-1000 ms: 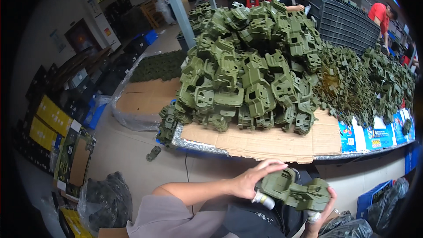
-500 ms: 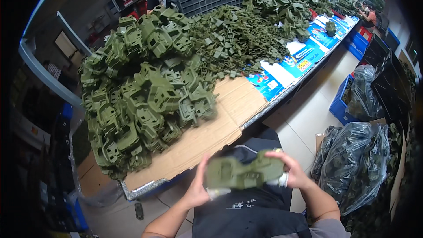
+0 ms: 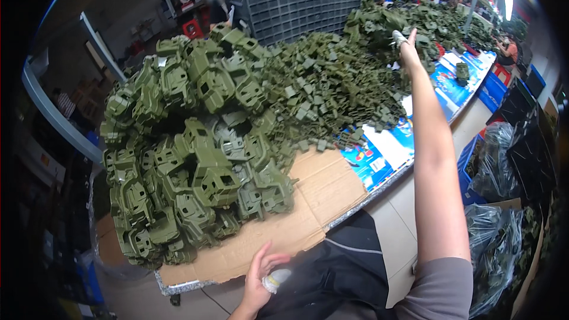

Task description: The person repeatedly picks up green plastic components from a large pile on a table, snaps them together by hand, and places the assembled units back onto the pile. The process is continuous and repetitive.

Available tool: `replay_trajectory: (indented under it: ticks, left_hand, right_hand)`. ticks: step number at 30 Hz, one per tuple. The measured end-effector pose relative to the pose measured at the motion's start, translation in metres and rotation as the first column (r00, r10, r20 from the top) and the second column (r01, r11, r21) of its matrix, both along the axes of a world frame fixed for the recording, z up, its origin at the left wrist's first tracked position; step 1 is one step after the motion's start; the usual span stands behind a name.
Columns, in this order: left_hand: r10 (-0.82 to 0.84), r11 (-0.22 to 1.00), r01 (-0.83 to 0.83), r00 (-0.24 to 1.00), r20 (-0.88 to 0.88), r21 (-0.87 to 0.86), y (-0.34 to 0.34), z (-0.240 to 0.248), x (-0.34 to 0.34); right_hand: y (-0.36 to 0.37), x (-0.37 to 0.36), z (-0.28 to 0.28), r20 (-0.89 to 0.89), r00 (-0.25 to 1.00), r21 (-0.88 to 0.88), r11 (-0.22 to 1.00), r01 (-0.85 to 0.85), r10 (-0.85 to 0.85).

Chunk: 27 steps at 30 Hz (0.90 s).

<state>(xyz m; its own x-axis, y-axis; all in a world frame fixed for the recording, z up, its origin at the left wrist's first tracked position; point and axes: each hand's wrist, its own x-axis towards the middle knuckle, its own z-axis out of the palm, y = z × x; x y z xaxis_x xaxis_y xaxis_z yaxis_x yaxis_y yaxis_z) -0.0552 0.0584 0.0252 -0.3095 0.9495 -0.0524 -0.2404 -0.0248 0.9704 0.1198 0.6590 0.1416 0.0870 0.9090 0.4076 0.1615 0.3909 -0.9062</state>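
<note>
**Green parts heaped on the surface, right arm stretched far out**

Green plastic parts (image 3: 195, 160) lie in a big heap on the left of the surface (image 3: 332, 192), on flattened brown cardboard (image 3: 296, 225). Smaller green pieces (image 3: 332, 89) spread behind and to the right of the heap, reaching toward a dark slatted crate (image 3: 302, 0) at the back.

The right arm runs straight out from the lower right corner, bare from a grey sleeve up. The right hand (image 3: 409, 50) is at the far pile of small pieces, touching them; its fingers curl around something pale, though what it is cannot be told.

The left hand (image 3: 261, 275) sits low, just off the near edge of the cardboard and well apart from the heap. Its fingers are loosely bent around a small whitish object (image 3: 277, 280).

Blue and white printed sheets (image 3: 385, 148) lie flat along the right edge of the surface. Clear bags (image 3: 495, 243) of green parts stand on the floor at the right.
</note>
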Motion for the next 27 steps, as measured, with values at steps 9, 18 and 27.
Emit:
replay_trajectory:
  ticks: [9, 18, 27]
  left_hand:
    - [0.164, 0.982, -0.17, 0.984, 0.065, 0.088, 0.029, -0.011, -0.016]
    - [0.454, 0.868, -0.433, 0.891, -0.034, 0.244, 0.016, -0.02, 0.01]
    - [0.676, 0.703, -0.559, 0.717, -0.169, 0.44, -0.013, -0.023, 0.001]
  right_hand:
    - [-0.329, -0.029, -0.069, 0.343, 0.68, 0.04, 0.712, -0.701, 0.649]
    - [-0.562, -0.077, -0.125, -0.276, 0.448, -0.173, 0.414, -0.893, 0.851]
    - [-0.564, -0.073, -0.129, -0.321, 0.527, -0.263, 0.46, -0.848, 0.787]
